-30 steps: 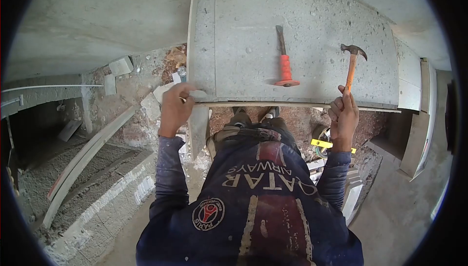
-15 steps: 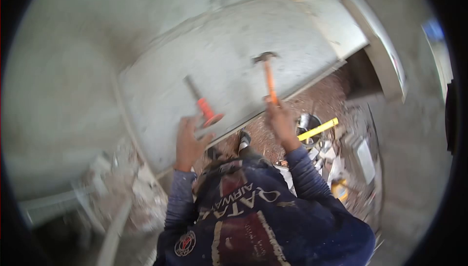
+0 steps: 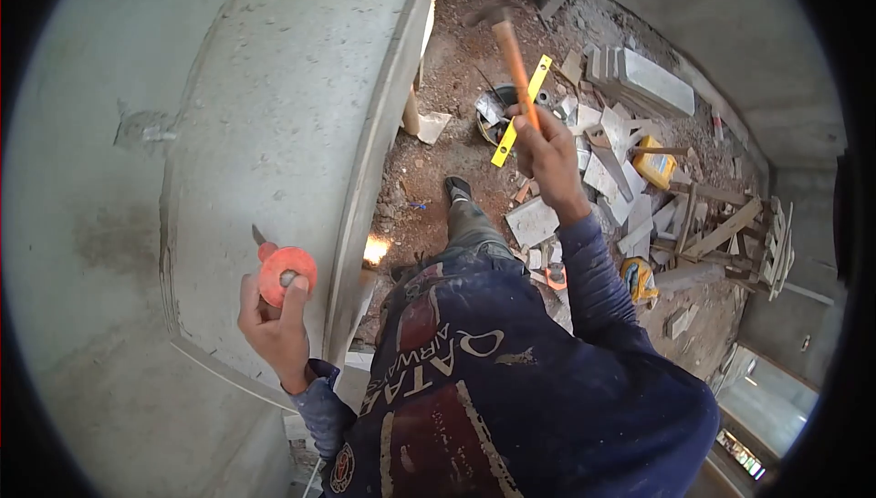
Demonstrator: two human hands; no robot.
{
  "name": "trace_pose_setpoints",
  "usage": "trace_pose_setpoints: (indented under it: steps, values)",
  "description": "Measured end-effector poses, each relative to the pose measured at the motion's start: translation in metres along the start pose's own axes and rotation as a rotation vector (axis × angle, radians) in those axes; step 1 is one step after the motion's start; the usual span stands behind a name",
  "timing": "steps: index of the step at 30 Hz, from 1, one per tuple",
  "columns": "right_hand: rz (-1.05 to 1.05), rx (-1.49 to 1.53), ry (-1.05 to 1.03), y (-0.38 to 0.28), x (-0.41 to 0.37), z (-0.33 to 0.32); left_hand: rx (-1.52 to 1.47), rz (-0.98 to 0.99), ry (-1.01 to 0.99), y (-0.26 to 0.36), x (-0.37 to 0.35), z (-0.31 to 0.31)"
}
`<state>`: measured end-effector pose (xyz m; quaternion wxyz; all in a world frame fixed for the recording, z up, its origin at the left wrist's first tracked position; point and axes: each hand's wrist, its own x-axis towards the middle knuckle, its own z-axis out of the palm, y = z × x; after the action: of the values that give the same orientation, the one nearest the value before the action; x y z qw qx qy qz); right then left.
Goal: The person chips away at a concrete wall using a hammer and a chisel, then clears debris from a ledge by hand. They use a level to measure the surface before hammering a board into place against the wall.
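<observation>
Chisel and hammer in hand.
The left hand [image 3: 276, 329] grips the red-guarded chisel [image 3: 287, 276] over the worktop [image 3: 274, 124]; the right hand [image 3: 550, 156] grasps the hammer [image 3: 516, 65] beyond its long edge.

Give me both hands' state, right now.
Left hand: closed, holding the red-guarded chisel by its guard end.
Right hand: closed, holding the hammer by its orange handle.

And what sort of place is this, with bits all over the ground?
Probably a building site, or a room being fixed up. Broken slabs litter the reddish ground, with a yellow level among the tools, and the right hand holds a hammer, the left hand a chisel.
</observation>
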<state>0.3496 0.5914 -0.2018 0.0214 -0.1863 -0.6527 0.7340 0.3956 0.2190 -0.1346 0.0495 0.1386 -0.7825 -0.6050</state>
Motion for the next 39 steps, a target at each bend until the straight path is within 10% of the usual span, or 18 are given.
trace_pose_setpoints:
  steps: [8, 12, 21, 25, 28, 30, 33, 34, 39]
  values:
    - [0.183, 0.313, 0.575, 0.029, 0.074, -0.136, -0.044, -0.098, -0.680, 0.019, 0.046, 0.227]
    - [0.356, 0.282, 0.729, 0.081, 0.066, -0.183, -0.092, -0.384, -0.909, -0.106, 0.082, 0.351]
    - [0.759, 0.315, 0.837, 0.167, -0.015, -0.193, 0.293, -0.049, -1.251, -0.361, 0.125, 0.536]
    - [0.862, 0.328, 0.851, 0.194, -0.036, -0.185, 0.303, -0.149, -1.349, -0.396, 0.131, 0.556]
    - [0.863, 0.334, 0.844, 0.197, -0.027, -0.177, 0.468, -0.086, -1.023, -0.398, 0.122, 0.543]
    - [0.829, 0.291, 0.816, 0.194, -0.012, -0.168, 0.487, -0.209, -0.870, -0.363, 0.118, 0.527]
    - [0.733, 0.141, 0.698, 0.180, 0.018, -0.158, 0.263, 0.387, -0.784, -0.304, 0.106, 0.484]
    - [0.656, 0.014, 0.625, 0.182, 0.027, -0.154, 0.044, -0.086, -0.830, -0.256, 0.100, 0.461]
    - [0.437, 0.094, 0.292, 0.108, 0.096, -0.089, 0.161, 0.221, -0.691, -0.058, 0.076, 0.310]
